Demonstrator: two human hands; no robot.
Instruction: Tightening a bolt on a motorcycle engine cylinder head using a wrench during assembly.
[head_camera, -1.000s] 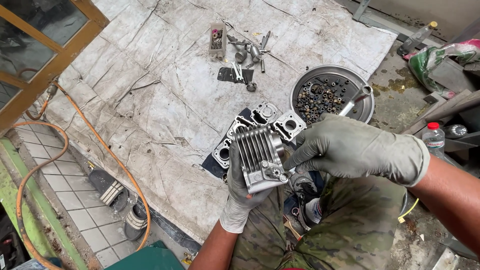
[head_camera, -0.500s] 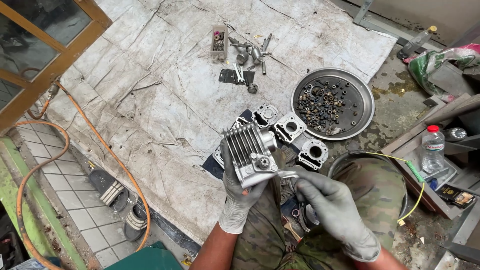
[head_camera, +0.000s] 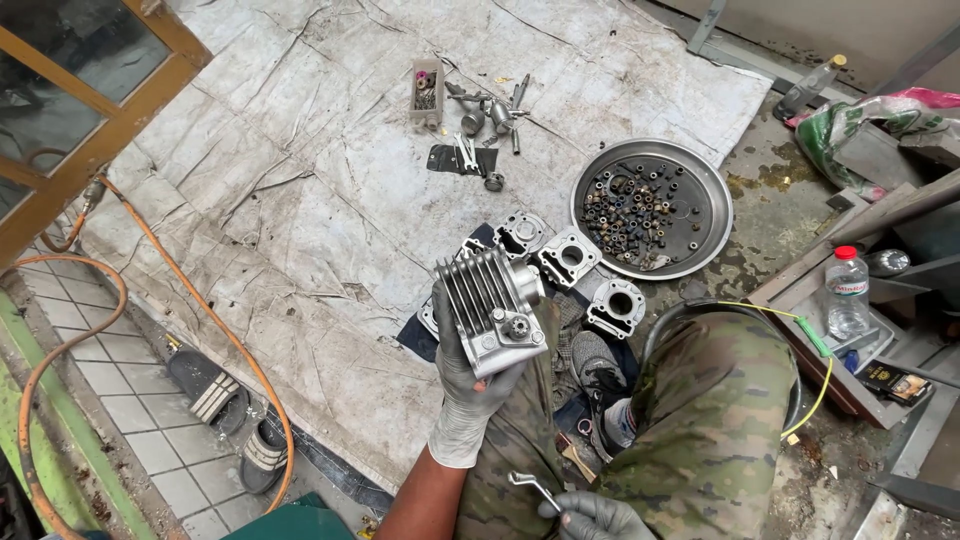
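Above the person's lap, a finned metal engine cylinder (head_camera: 490, 308) was held up in the gloved left hand (head_camera: 468, 385), fingers wrapped around its lower end. Low at the frame's edge, the gloved right hand (head_camera: 592, 517) was closed on a small bent metal wrench (head_camera: 533, 487), well apart from the cylinder. Just beyond the cylinder, several cast metal engine parts (head_camera: 567, 258) lay on a dirty grey tarpaulin (head_camera: 300, 200). Farther right sat a round metal tray (head_camera: 712, 208) holding nuts and bolts. An orange hose (head_camera: 150, 245) curved along the tarpaulin's left edge.
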